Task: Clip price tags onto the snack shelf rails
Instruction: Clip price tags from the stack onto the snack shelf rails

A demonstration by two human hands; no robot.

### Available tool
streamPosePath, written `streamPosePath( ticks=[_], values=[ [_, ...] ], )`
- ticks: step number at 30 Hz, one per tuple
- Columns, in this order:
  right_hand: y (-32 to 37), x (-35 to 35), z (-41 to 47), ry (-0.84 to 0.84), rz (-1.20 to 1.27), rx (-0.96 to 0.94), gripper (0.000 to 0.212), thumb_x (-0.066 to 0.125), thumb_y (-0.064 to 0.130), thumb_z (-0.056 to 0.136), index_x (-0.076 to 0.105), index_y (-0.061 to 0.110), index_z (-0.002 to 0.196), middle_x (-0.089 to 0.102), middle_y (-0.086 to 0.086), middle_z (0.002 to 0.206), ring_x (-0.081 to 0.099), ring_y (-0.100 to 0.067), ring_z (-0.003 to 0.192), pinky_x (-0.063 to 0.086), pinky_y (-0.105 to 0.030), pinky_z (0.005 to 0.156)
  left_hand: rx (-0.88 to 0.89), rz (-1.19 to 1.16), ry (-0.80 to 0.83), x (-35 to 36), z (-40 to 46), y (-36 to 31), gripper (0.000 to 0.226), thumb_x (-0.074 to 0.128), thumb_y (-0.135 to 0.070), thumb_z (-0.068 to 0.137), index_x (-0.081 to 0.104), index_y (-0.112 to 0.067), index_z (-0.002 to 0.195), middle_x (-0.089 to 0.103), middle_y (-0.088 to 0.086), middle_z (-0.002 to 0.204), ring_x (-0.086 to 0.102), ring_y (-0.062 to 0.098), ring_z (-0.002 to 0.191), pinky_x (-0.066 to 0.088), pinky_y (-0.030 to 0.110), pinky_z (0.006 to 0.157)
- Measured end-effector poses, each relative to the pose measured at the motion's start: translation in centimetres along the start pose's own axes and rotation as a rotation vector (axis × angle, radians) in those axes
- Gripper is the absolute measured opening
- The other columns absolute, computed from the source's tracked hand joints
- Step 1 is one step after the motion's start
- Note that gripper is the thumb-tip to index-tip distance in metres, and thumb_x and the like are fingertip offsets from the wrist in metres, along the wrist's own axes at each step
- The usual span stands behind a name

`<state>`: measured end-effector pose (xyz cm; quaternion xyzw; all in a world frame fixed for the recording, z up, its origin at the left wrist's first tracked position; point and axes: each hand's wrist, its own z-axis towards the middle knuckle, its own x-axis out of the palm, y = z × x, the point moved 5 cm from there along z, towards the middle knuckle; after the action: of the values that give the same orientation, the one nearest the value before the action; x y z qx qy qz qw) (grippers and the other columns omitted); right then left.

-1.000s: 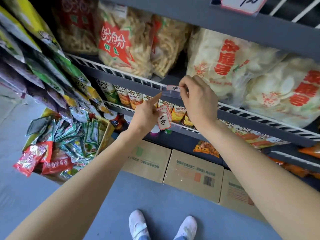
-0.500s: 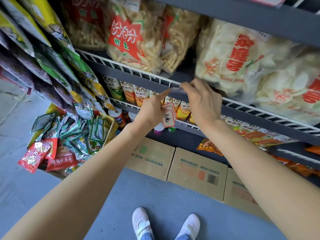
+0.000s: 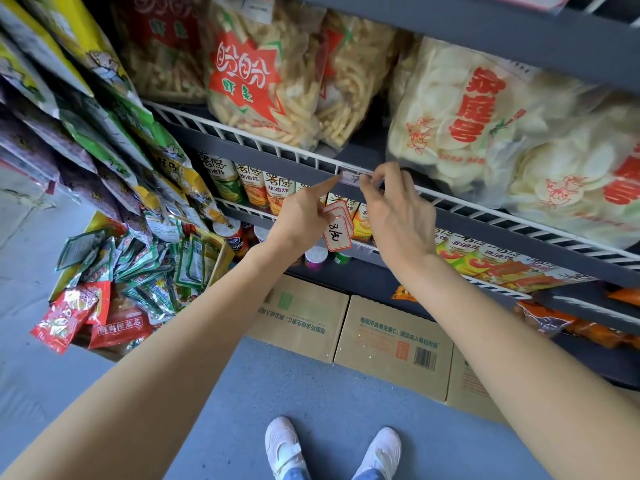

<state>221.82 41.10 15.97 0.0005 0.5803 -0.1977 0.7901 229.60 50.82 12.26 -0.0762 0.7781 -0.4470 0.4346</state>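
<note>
A clear price tag (image 3: 350, 176) with a red border sits on the white wire shelf rail (image 3: 242, 138) of the middle shelf. My right hand (image 3: 398, 216) pinches its right end between thumb and fingers. My left hand (image 3: 303, 220) points its index finger at the tag's left end. The same hand's curled fingers clasp a small stack of red-bordered price tags (image 3: 337, 228), the front one handwritten. Bags of shrimp sticks (image 3: 256, 74) and white crackers (image 3: 485, 126) stand just behind the rail.
Hanging snack packets (image 3: 86, 109) crowd the left side above a bin of small sachets (image 3: 138, 271). Chip tubes (image 3: 249, 185) fill the lower shelf. Cardboard boxes (image 3: 391, 341) line the blue floor under the shelves. My white shoes (image 3: 332, 448) stand below.
The tag has gone from tilted above the rail to lying along it. Both hands stayed at the rail while the view shifted down and closer.
</note>
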Motion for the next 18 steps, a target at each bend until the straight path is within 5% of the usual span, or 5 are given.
streamPosePath(
  ticks=[5,9,12,16,18],
  values=[
    [0.2,1.4,-1.7,0.246,-0.058,-0.029,0.093,0.076,-0.002,0.058,0.035,0.007,0.141,0.055,-0.012,0.107,0.057,-0.02,0.081,0.021,-0.022,0.036,-0.019,-0.058,-0.023,0.4,0.2,0.5,0.061,0.058,-0.008,0.09,0.037,-0.03,0.143,0.07,0.013,0.101,0.064,0.019,0.102,0.045,0.018,0.076],
    [-0.2,2.0,-2.8,0.306,0.034,0.001,0.099,0.068,-0.008,0.065,0.017,0.01,0.148,0.05,-0.017,0.11,0.053,-0.023,0.071,0.004,-0.022,0.036,-0.044,-0.168,-0.119,0.5,-0.2,0.4,0.042,0.06,-0.005,0.088,0.056,-0.014,0.129,0.068,0.014,0.112,0.065,0.023,0.104,0.053,0.027,0.084],
    [-0.4,2.3,-3.0,0.297,0.282,0.028,0.08,0.057,0.003,0.086,0.011,0.018,0.149,0.043,-0.013,0.121,0.048,-0.023,0.073,0.018,-0.026,0.038,-0.103,-0.298,-0.148,1.0,-0.4,0.7,0.025,0.061,-0.003,0.087,0.066,-0.006,0.111,0.07,0.013,0.106,0.067,0.023,0.097,0.056,0.038,0.085],
    [-0.9,3.0,-3.4,0.312,0.93,0.354,0.03,0.036,0.02,0.1,0.052,0.017,0.126,0.06,-0.008,0.111,0.059,-0.024,0.093,0.047,-0.036,0.07,-0.148,-0.422,-0.177,1.8,-0.8,1.0,0.016,0.063,-0.004,0.087,0.067,-0.003,0.102,0.071,0.014,0.097,0.068,0.024,0.087,0.058,0.034,0.08],
    [-0.9,3.8,-3.8,0.357,1.11,0.486,0.016,0.049,0.025,0.095,0.058,0.019,0.107,0.066,-0.003,0.095,0.062,-0.019,0.081,0.047,-0.033,0.066,-0.143,-0.439,-0.168,2.2,-1.0,1.1,0.015,0.063,-0.004,0.087,0.066,-0.003,0.101,0.071,0.013,0.096,0.068,0.024,0.087,0.057,0.034,0.08]
  ],
)
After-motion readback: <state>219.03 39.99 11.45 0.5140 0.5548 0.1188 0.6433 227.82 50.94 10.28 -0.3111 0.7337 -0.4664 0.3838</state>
